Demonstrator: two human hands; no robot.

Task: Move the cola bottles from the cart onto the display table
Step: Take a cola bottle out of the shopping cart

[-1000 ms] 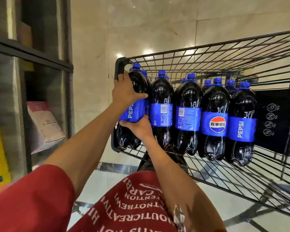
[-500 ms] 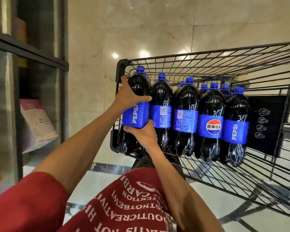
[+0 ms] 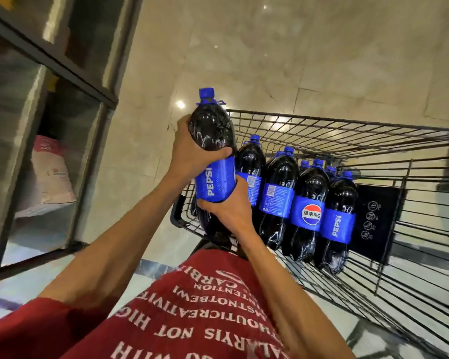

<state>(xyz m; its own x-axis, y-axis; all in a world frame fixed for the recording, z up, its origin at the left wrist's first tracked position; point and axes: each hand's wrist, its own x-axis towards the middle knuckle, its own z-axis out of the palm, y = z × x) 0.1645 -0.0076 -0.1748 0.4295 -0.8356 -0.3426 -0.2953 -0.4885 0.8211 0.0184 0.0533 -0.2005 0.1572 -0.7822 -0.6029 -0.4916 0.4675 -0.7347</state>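
Left hand and right hand grasp one dark, blue-labelled plastic cola bottle, partly above the black wire cart rim. Two-handed, probably for weight.

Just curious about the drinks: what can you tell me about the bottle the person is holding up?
The held bottle is clear plastic, full of dark cola, with a blue cap and a blue PEPSI label. It tilts slightly and sits higher than the other bottles, near the left corner of the cart. The left hand wraps its upper body; the right hand clasps the label's lower edge.
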